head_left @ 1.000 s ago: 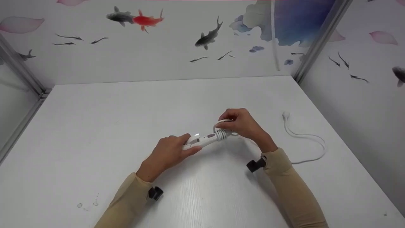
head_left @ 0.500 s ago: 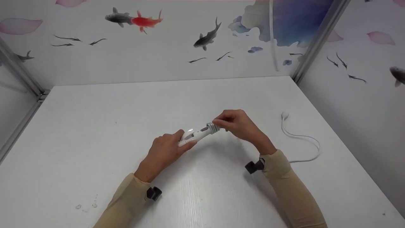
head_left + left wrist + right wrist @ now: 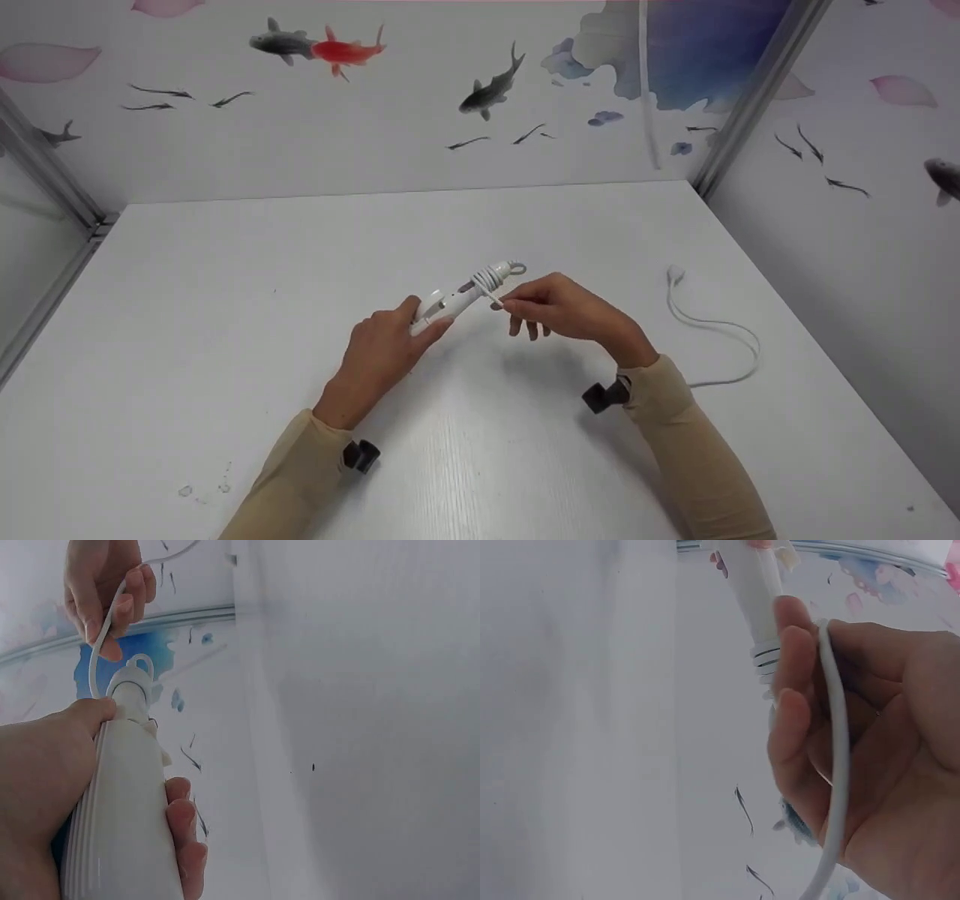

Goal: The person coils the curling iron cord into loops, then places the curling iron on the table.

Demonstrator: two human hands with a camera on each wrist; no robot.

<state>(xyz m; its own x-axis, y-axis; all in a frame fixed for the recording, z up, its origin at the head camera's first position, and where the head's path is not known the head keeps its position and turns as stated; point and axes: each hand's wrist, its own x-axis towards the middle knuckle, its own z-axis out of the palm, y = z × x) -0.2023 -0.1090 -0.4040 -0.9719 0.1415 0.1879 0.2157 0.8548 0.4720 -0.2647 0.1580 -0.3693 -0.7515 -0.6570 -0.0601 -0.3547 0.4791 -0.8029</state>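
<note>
1. White table (image 3: 232, 315), panels (image 3: 390, 135) behind and to the right printed with fish, petals and blue washes.
2. Left hand (image 3: 381, 341) wrapped round the body of a white wand-shaped appliance (image 3: 459, 298), thumb along one side.
3. Appliance is over the table's middle, between the hands, cord end angled away and to the right.
4. Cord (image 3: 487, 279) makes several turns round that end; small loop at the tip.
5. Right hand (image 3: 571, 306) pinches the cord's free run, thumb against index.
6. Plug (image 3: 676, 274) lies on the table, right side; cord curves from it toward the right sleeve (image 3: 697, 442).
</note>
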